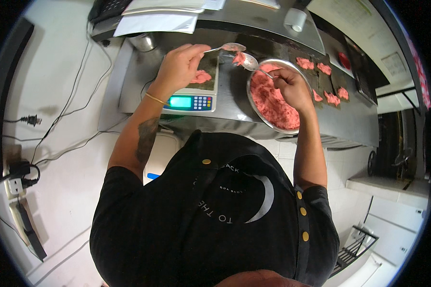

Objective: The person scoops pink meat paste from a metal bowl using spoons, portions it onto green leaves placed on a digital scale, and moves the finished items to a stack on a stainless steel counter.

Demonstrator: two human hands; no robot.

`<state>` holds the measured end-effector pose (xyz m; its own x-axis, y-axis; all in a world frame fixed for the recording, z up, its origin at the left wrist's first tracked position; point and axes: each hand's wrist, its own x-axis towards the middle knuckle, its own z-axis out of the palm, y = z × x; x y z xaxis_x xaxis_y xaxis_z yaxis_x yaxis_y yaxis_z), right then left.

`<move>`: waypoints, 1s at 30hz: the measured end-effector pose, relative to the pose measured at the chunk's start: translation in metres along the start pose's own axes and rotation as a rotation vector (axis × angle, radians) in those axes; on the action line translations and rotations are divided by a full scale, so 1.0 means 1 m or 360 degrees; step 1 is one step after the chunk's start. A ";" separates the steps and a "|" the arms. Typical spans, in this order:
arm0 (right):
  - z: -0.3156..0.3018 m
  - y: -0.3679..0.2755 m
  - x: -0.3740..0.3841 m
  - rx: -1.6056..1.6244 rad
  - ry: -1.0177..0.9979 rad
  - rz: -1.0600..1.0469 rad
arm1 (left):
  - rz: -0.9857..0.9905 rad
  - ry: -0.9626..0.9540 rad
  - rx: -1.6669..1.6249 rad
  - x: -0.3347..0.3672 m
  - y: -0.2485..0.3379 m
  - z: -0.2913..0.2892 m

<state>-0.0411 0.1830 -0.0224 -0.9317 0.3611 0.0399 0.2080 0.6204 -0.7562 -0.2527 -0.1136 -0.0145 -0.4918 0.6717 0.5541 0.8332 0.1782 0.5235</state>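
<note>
My left hand [179,67] is closed round the handle of a metal spoon [233,47], its bowl carrying some pink ground meat. In my right hand [292,88] I grip a second metal spoon [249,62], with a lump of pink meat [239,58] at its tip. The two spoon bowls are close together, left of a steel bowl [250,88] of pink ground meat [274,101]. Below my left hand a digital scale [189,102] with a lit green display bears a dark sheet and a portion of meat [202,76], partly hidden by the hand.
Several meat portions [332,98] lie on dark sheets on the steel counter [234,107], right of the bowl. A metal container [143,42] stands at the back left. Papers [155,24] and a phone [107,8] sit on the shelf. Cables [72,86] hang along the left wall.
</note>
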 end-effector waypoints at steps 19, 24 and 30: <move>0.139 -0.065 0.041 -0.0600 -0.0045 -0.0389 | -0.0114 -0.0175 0.0679 -0.097 -0.080 -0.040; 0.142 -0.092 0.044 -0.0839 -0.0063 -0.0440 | 0.0061 -0.0238 0.0747 -0.084 -0.094 -0.043; 0.150 -0.083 0.052 -0.0891 -0.0012 -0.0424 | -0.0113 -0.0481 0.0609 -0.087 -0.108 -0.037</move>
<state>-0.1511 0.0457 -0.0554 -0.9747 0.1397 0.1743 0.0905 0.9604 -0.2634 -0.3093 -0.2179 -0.0959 -0.5025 0.8167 0.2837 0.8613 0.4444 0.2464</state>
